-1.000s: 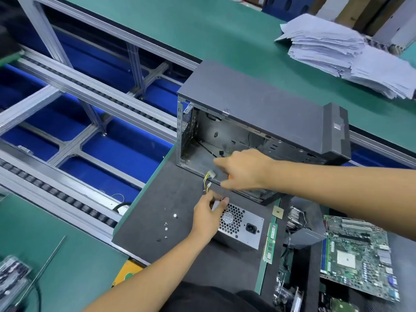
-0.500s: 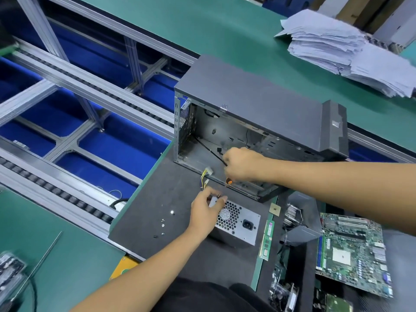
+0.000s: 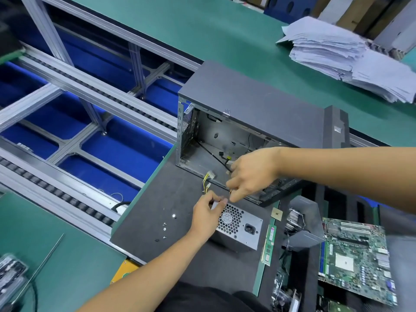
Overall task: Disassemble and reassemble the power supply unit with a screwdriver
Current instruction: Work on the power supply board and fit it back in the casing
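Power supply unit sits on the tabletop under both hands: left hand and right hand pinch its wires shut, so tug gently, not hard.

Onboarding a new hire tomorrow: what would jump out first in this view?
The open, gutted computer case lying on the dark mat at centre, with both hands meeting just in front of it: the right hand and left hand pinching at the yellow-and-black cables above the power supply unit. Next, the removed motherboard at lower right and the loose screws left of the unit.
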Tool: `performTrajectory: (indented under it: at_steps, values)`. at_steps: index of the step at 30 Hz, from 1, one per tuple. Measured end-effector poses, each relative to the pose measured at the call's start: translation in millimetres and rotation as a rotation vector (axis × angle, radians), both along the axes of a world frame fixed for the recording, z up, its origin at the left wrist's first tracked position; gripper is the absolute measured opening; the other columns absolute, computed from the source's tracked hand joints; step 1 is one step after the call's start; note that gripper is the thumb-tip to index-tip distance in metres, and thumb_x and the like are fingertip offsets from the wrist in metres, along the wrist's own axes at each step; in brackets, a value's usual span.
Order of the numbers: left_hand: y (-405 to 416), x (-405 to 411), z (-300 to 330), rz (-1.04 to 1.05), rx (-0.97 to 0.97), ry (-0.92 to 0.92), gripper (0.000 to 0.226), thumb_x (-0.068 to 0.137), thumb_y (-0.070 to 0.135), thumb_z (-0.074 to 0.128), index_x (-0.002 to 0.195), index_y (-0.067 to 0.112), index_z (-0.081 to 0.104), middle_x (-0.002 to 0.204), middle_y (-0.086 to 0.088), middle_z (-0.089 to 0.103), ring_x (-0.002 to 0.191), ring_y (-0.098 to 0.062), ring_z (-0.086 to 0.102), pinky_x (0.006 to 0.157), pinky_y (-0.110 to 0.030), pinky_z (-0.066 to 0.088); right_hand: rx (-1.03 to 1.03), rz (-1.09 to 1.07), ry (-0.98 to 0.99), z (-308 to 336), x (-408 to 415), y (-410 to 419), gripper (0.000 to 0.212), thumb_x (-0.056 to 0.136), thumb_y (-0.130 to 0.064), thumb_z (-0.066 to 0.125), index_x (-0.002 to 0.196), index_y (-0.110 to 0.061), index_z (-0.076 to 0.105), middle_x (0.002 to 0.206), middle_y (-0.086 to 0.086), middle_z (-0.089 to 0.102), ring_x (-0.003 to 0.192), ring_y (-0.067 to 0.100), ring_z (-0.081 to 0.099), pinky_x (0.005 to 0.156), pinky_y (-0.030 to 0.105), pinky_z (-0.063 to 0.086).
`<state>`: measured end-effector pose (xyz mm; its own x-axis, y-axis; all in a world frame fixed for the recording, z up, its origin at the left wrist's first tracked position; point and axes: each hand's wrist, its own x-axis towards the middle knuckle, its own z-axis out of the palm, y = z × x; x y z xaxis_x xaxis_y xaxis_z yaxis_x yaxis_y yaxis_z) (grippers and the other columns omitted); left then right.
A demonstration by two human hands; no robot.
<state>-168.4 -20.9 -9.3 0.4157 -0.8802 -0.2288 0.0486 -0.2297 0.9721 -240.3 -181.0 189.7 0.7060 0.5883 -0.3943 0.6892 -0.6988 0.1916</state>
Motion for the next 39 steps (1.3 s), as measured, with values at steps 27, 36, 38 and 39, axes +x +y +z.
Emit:
performTrajectory:
  at_steps: [27,36,38,39]
  values:
    - [5,-2,7,0.026,0.001,0.003,0.016,0.088,0.036,0.077,0.091,0.031,0.061,0.078,-0.001,0.060,0.072,-0.019,0.059,0.067,-0.029,0.050,0.206,-1.523,0.149,-10,12,37,0.012,0.075,-0.015,0.058,0.073,-0.015,0.047,0.066,0.001,0.053,0.066,0.029,0.054,0.050,0.026,0.035]
    - [3,0,7,0.012,-0.034,-0.046,0.019,0.089,0.029,0.076,0.088,0.018,0.060,0.068,0.008,0.046,0.060,-0.005,0.035,0.056,-0.017,0.032,-0.240,-0.248,0.175,6,13,40,0.026,0.101,-0.012,0.034,0.126,-0.016,0.037,0.073,0.005,0.049,0.060,0.031,0.054,0.062,0.040,0.051]
    - [1,0,6,0.037,-0.007,-0.021,0.020,0.087,0.029,0.079,0.087,0.022,0.061,0.072,0.010,0.051,0.062,-0.003,0.042,0.058,-0.016,0.036,-0.158,-0.739,0.137,-3,13,47,0.020,0.099,-0.022,0.044,0.119,-0.020,0.043,0.074,0.002,0.053,0.066,0.031,0.053,0.058,0.036,0.042]
    - [0,-1,6,0.048,0.008,-0.006,0.021,0.086,0.029,0.081,0.085,0.023,0.060,0.073,0.012,0.053,0.064,-0.002,0.047,0.061,-0.017,0.040,-0.059,-1.108,0.109,-7,11,47,0.014,0.097,-0.024,0.050,0.110,-0.020,0.047,0.075,0.000,0.054,0.073,0.031,0.056,0.060,0.036,0.042]
